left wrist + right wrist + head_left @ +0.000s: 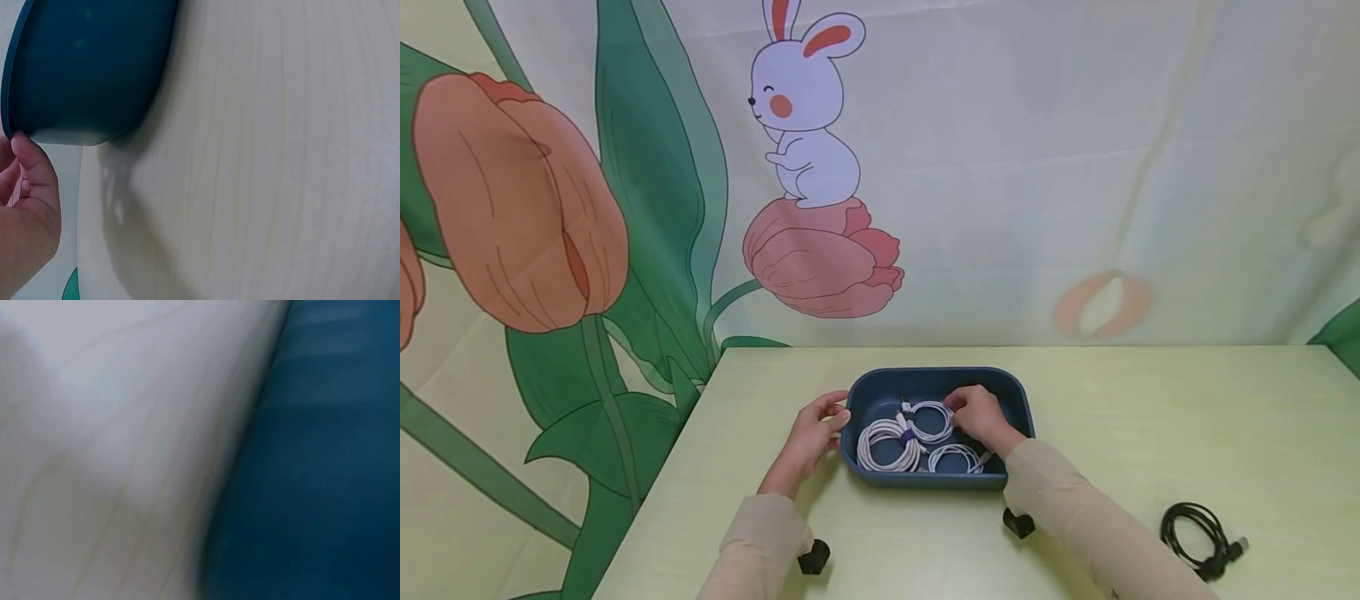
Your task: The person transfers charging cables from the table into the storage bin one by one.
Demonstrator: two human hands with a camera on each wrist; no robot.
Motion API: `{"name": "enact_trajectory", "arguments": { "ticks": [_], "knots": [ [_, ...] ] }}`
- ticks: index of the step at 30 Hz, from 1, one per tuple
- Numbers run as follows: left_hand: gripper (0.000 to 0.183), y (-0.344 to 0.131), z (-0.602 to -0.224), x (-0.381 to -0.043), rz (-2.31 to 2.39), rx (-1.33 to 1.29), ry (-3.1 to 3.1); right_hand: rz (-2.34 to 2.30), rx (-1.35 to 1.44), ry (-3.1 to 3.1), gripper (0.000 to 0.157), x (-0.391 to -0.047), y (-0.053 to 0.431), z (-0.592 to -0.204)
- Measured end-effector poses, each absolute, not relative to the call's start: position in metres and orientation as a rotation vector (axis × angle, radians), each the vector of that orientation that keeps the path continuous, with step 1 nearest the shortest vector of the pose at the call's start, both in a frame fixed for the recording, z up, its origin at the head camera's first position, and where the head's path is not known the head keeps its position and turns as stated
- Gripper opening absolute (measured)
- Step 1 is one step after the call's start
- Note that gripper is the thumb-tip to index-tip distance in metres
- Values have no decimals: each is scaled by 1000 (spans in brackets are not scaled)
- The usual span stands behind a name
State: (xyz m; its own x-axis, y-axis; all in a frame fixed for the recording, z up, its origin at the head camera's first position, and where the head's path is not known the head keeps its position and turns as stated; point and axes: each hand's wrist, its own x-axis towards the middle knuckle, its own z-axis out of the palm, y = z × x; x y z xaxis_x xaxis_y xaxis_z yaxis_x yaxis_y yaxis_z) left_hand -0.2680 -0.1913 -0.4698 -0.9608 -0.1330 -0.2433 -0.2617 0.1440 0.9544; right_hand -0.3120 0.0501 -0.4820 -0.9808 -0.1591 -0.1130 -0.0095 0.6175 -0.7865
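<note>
Bin [925,481], dark blue with rounded corners, sits on the pale wood-grain table [1112,417], toward its far edge. Left hand [812,429] is at the bin's left end: forearm comes in from the near left and angles far and right. Thumb and fingers are spread a little apart; in the left wrist view 1 digit's tip touches the bin's rim, with other fingers bent beside it. Beige left sleeve [763,533] is pushed back from the wrist.

Right hand [981,414] is inside the bin, toward the right end. Right sleeve [1075,508] slants from the near right and its cuff covers the near right corner of the rim. Wrist is bent, knuckles up, fingers curled leftward; fingertips meet the right edge of the far white coil [931,439]. Cannot tell whether they pinch it. The 2 hands are apart, with coils between.

Coils in bin: 3, all white. Large coil [912,454] lies at near left with a blue-purple tie [907,435] on its right side; small coil [957,448] lies near, right of it.

Black cable [1213,529], coiled, lies on the table at near right, well apart from the bin.
</note>
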Motion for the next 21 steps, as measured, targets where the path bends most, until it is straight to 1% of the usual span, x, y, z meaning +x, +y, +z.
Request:
{"name": "enact_trajectory", "arguments": {
  "ticks": [11, 21],
  "knots": [
    [36, -190, -469, -268, 1962, -378, 2300, -1346, -148, 2619, 22, -311, 51, -480],
    [36, -191, -468, -267, 1964, -376, 2299, -1529, -46, 2435, 25, -309, 51, -478]
  ]
}}
